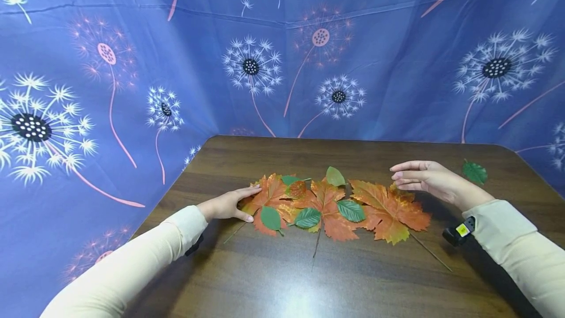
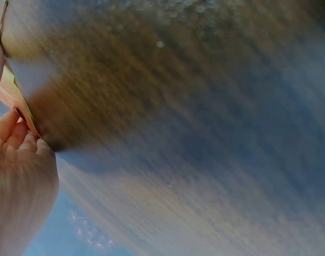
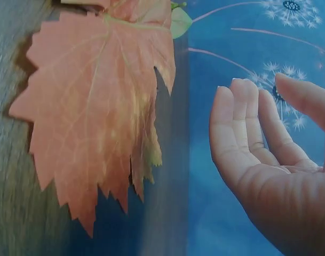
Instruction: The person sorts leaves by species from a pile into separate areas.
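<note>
Three large orange maple-like leaves lie in a row on the table: a left one [image 1: 270, 190], a middle one [image 1: 325, 195] and a right one [image 1: 384, 205], each with a thin stem toward the front. Smaller green leaves [image 1: 307, 217] lie among them. My left hand [image 1: 227, 205] rests at the left leaf's outer edge, thumb apart from the fingers; the left wrist view shows its fingertips against that edge. Raised beside the right leaf's far side, my right hand [image 1: 434, 180] has loosely bent fingers with nothing between them, also plain in the right wrist view.
A lone green leaf [image 1: 474, 172] lies on the brown wooden table [image 1: 247, 278] at the back right, beyond my right wrist. Behind the table hangs a blue cloth [image 1: 198, 63] with dandelion prints.
</note>
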{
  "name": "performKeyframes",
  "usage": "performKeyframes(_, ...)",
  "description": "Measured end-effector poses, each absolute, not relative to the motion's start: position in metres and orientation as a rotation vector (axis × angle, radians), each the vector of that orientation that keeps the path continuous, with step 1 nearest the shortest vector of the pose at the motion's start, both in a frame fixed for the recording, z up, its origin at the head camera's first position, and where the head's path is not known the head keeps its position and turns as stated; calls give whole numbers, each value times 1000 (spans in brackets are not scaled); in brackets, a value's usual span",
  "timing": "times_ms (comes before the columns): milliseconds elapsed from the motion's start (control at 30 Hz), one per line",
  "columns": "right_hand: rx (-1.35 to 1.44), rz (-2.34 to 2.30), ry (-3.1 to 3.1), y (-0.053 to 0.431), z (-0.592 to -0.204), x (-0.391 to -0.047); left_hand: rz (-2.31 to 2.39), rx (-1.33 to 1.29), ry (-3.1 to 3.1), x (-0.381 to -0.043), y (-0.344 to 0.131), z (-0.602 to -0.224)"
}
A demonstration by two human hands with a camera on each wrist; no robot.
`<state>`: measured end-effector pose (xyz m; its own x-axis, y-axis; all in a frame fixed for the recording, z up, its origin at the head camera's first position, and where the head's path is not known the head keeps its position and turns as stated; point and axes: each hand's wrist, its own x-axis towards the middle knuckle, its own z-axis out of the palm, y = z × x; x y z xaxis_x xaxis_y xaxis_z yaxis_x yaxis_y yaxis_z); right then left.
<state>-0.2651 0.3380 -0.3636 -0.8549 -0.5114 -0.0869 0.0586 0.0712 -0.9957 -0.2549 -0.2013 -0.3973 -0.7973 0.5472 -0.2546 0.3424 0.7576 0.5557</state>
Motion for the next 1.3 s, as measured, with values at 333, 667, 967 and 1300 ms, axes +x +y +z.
performKeyframes(333, -429, -1685, 2075, 322, -358, -265, 700, 670, 2559, -255, -202, -396)
performKeyframes(667, -430, -1669, 2047, 304, -359, -265, 736, 661, 2556, -255, -203, -397)
performKeyframes(967, -470, -1629, 2049, 291, -366, -264, 715, 655, 2562, -254, -202, -397)
performKeyframes(1300, -463, -1624, 2044, 272, -373, -261, 742, 653, 2535, -255, -203, -398)
